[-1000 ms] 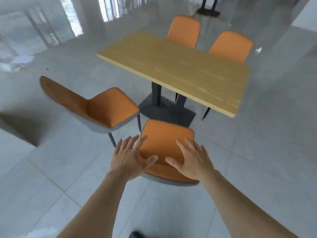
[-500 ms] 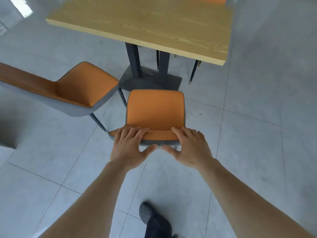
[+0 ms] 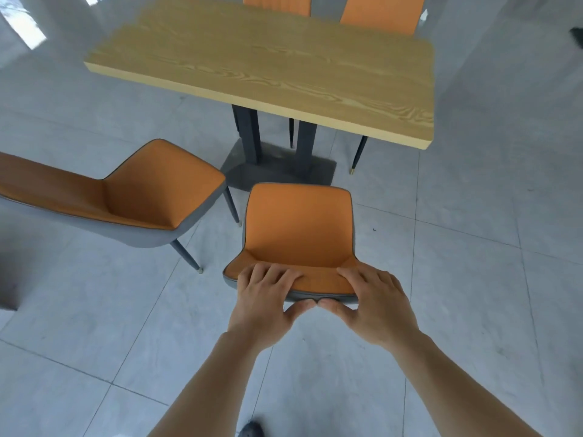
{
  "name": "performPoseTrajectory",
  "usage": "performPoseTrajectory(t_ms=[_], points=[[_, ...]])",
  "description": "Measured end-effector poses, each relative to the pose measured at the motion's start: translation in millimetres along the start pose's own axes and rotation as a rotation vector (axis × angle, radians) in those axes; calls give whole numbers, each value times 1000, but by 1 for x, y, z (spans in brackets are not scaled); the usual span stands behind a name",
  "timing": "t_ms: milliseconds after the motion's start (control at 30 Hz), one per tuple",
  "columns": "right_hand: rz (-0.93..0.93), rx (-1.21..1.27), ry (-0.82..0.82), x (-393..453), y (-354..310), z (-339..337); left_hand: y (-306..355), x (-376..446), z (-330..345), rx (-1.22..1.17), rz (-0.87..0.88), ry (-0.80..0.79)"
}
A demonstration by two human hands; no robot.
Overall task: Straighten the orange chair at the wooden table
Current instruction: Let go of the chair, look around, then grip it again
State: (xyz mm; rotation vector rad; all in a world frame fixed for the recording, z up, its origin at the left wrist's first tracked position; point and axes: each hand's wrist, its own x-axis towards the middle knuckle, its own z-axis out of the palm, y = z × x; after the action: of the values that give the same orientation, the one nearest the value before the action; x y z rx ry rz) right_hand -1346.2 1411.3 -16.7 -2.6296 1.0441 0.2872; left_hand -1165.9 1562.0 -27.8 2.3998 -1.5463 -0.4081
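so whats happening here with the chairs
A person has both hands on the backrest top of the orange chair nearest them: left hand and right hand, fingers over the front, thumbs behind. The chair faces the wooden table but stands clear of it. A second chair to its left sits angled.

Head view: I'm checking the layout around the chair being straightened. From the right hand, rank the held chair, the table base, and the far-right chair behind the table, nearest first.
1. Held chair: under the right hand, which grips its backrest top.
2. Table base: on the floor just beyond that chair's seat, under the table.
3. Far-right chair: across the table, at the top of the view.
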Motion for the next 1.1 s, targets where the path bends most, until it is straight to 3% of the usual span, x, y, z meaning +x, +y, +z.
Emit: performPoseTrajectory(t_ms=[300,667,900,1100], points=[[107,39,1,66,-8,-22,-31,83,-17,26,84,-18],[101,47,-1,164,35,-63,-26,194,-27,6,109,51],[67,38,-34,157,54,-66,-8,187,-11,-33,73,80],[75,8,-63,154,47,-72,-6,181,-29,-29,72,-39]])
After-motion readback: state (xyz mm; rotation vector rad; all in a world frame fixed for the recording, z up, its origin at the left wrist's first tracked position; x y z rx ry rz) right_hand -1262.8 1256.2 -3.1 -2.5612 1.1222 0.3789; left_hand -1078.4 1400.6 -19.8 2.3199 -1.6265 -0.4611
